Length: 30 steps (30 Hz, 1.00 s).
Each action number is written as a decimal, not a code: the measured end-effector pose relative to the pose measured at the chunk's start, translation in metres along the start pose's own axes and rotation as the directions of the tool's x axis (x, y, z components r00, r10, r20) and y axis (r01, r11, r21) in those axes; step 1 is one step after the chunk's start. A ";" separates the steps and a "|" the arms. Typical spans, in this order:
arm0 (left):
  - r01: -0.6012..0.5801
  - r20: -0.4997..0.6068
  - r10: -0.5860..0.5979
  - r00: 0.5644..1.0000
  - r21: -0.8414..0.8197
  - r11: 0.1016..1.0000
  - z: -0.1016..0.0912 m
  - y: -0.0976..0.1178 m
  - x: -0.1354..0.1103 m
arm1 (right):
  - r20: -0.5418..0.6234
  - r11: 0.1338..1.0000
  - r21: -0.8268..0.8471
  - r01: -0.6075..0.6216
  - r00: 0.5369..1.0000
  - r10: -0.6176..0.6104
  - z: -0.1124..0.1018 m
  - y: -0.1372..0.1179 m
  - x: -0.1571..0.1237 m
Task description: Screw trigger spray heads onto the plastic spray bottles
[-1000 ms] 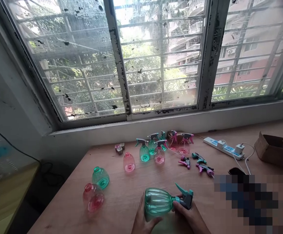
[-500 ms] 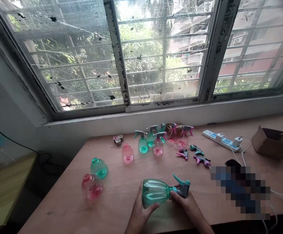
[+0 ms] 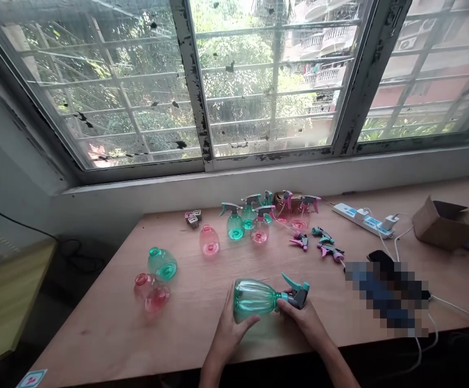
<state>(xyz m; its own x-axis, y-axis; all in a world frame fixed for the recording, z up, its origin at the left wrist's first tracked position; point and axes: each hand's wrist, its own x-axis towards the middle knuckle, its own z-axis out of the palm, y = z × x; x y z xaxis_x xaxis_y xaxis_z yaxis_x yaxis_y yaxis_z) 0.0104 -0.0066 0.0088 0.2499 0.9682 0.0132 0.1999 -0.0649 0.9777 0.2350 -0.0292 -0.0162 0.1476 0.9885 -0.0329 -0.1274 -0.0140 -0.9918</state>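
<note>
A green see-through spray bottle (image 3: 254, 297) lies on its side above the wooden table (image 3: 105, 334), held in both hands. My left hand (image 3: 230, 328) wraps round the bottle's body from below. My right hand (image 3: 299, 315) grips the neck where the teal and grey trigger head (image 3: 298, 292) sits. Farther back stand several finished spray bottles, green (image 3: 234, 225) and pink (image 3: 260, 229). Headless bottles lie to the left: a green one (image 3: 162, 263), a pink one (image 3: 152, 292) and another pink one (image 3: 209, 240). Loose trigger heads (image 3: 323, 245) lie right of centre.
A white power strip (image 3: 361, 218) with a plugged charger and cables runs along the back right. A brown cardboard box (image 3: 446, 222) sits at the far right. A phone (image 3: 379, 257) lies beside a blurred patch. Small blocks (image 3: 193, 218) rest near the window wall.
The view has tilted down and pulled back, showing more of the table's near edge. Both hands keep hold of the green bottle, which sits slightly higher in the picture.
</note>
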 end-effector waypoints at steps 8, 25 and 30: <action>-0.034 0.017 0.034 0.999 0.008 0.999 0.000 -0.003 0.001 | 0.010 1.000 0.016 -0.004 1.000 0.004 0.002 -0.006 -0.003; -0.047 0.017 0.046 0.999 0.005 0.999 0.000 -0.001 0.000 | 0.010 0.999 0.037 -0.015 1.000 0.015 0.003 -0.011 -0.005; -0.033 0.010 0.033 0.999 0.010 0.999 -0.001 0.003 -0.001 | -0.004 0.999 0.033 -0.013 1.000 0.013 0.001 -0.010 -0.005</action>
<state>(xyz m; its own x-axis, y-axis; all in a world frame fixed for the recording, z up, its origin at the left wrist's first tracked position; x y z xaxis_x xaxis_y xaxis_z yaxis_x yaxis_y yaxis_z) 0.0102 -0.0075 0.0117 0.2655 0.9631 0.0431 0.2012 -0.0991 0.9745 0.2344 -0.0340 -0.0061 0.1501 0.9876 -0.0462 -0.1620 -0.0216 -0.9866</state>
